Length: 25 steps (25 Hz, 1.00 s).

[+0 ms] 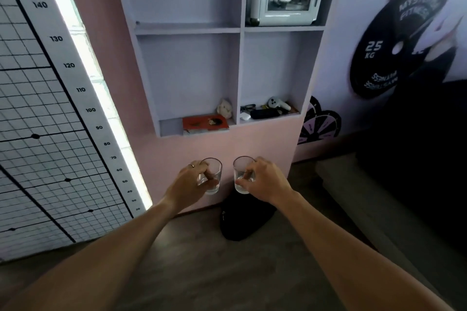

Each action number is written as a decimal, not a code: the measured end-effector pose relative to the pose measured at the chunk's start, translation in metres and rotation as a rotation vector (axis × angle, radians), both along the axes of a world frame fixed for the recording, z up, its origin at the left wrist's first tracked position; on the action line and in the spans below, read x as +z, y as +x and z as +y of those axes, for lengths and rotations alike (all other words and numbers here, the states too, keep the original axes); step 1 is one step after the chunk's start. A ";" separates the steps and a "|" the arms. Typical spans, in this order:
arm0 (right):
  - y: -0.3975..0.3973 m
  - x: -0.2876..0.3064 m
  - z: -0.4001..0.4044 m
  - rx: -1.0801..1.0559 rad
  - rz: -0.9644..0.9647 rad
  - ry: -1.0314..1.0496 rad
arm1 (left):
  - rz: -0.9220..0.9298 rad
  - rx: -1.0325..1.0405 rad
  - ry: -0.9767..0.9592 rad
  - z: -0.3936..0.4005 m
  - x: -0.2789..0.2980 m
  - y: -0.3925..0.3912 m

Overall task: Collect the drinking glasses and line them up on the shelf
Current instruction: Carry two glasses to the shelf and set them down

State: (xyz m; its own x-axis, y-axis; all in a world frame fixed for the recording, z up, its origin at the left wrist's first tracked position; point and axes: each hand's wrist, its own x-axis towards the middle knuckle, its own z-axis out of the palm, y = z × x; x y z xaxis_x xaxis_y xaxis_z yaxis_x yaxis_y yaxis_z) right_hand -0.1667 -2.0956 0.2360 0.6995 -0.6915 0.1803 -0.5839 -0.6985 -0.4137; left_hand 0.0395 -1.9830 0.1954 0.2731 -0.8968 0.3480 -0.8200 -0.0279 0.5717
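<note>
Below the shelf unit (228, 30), each hand carries a glass in the air. The left hand (188, 183) wraps the left glass (211, 175) with fingers curled round its side, and the right hand (265, 180) pinches the right glass (242, 175) the same way, thumb low near the base. Both glasses are upright, near each other but apart, above a dark bag (242, 219) on the floor. They look rigid, smooth, breakable and fairly light; a mid-wall hold should keep them from slipping.

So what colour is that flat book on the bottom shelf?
Red-orange book, seen in the head view.
</note>
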 end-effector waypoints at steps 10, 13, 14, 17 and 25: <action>0.045 0.054 -0.119 0.193 0.000 -0.048 | -0.068 0.168 -0.095 -0.083 0.058 0.025; 0.071 0.083 -0.147 0.211 -0.014 -0.090 | -0.080 0.196 -0.122 -0.111 0.092 0.053; 0.080 0.094 -0.155 0.216 -0.027 -0.107 | -0.096 0.196 -0.145 -0.122 0.104 0.063; 0.110 0.133 -0.179 0.244 -0.009 -0.146 | -0.176 0.184 -0.197 -0.155 0.143 0.096; 0.210 0.260 -0.243 0.175 -0.096 -0.269 | -0.314 0.075 -0.416 -0.219 0.262 0.187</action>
State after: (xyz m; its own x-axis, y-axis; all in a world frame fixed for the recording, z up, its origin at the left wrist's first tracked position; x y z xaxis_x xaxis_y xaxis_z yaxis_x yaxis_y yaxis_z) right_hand 0.0431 -2.3387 0.4957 0.7740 -0.4815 0.4112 -0.4130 -0.8762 -0.2485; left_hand 0.2269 -2.2021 0.4579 0.1565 -0.6472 0.7461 -0.9581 0.0841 0.2740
